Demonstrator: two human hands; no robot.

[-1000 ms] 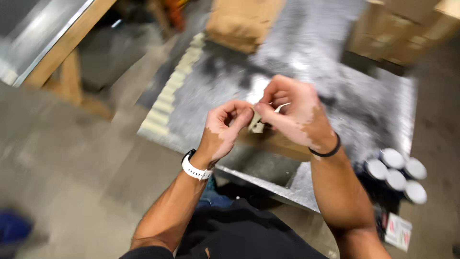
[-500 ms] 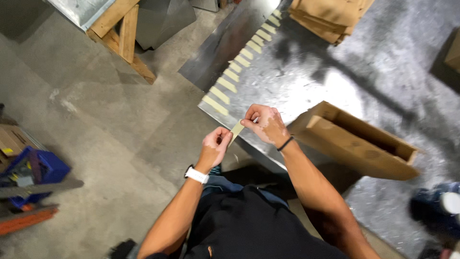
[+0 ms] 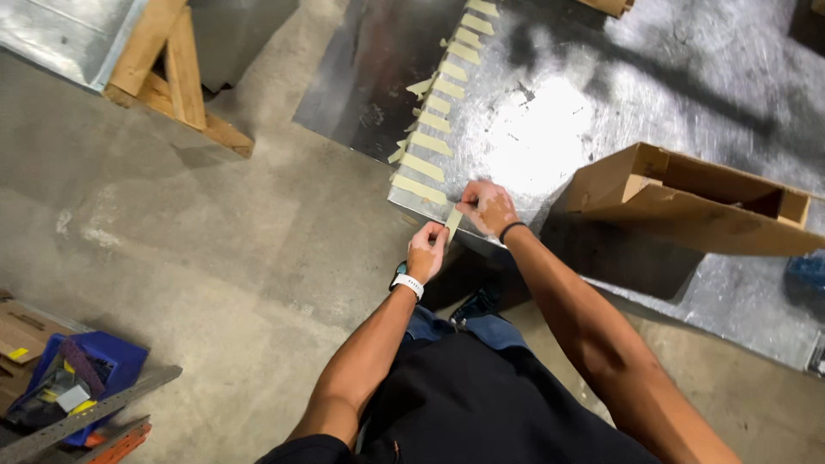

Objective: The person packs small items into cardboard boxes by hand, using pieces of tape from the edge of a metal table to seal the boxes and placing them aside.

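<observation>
At the near corner of the sheet-metal tabletop (image 3: 601, 94), we hold a short masking-tape strip (image 3: 453, 222), its long axis running one to seven o'clock; right hand (image 3: 488, 208) pinches the top, left hand (image 3: 427, 249) pinches the bottom.

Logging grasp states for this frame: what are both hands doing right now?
Left hand: closed, pinching the lower end of a tape strip.
Right hand: closed on the strip's upper end, at the sheet metal edge.
</observation>
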